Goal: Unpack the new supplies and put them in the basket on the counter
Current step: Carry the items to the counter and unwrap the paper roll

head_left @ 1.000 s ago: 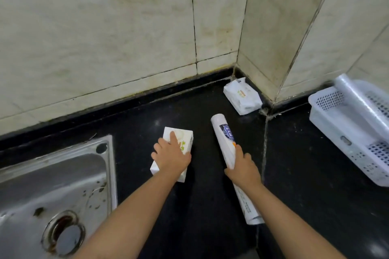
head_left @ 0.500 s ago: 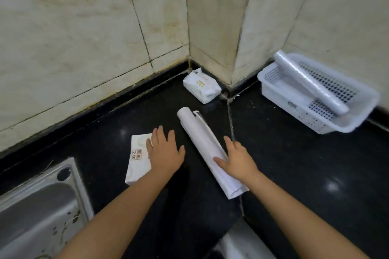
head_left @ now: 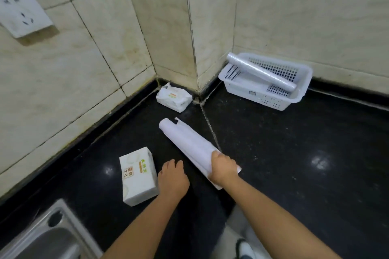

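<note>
Where the right hand (head_left: 223,167) wraps around the near end of the white paper-wrapped roll (head_left: 187,143), its fingers curl out of sight under the roll, so the roll's near part is covered and only a flattened flap of wrapping shows past the wrist. The roll lies slanted on the black bench (head_left: 294,153), far end pointing toward the wall corner; no print can be made out on it. The left hand (head_left: 173,177) hovers or rests on the bench between roll and tissue pack (head_left: 137,175), fingers loosely bent, gripping nothing; whether it touches the surface cannot be told. That pack bears green characters, an orange stripe and two brown-framed characters, too small to read surely. A second soft pack (head_left: 173,97) sits in the corner with a small orange and green label, unreadable. The white perforated basket (head_left: 261,94) stands against the right wall, with a clear film roll (head_left: 261,74) lying across it. At lower left a steel sink (head_left: 42,237) is cut off by the frame's edge, and a wall socket (head_left: 23,9) is cropped at left.
</note>
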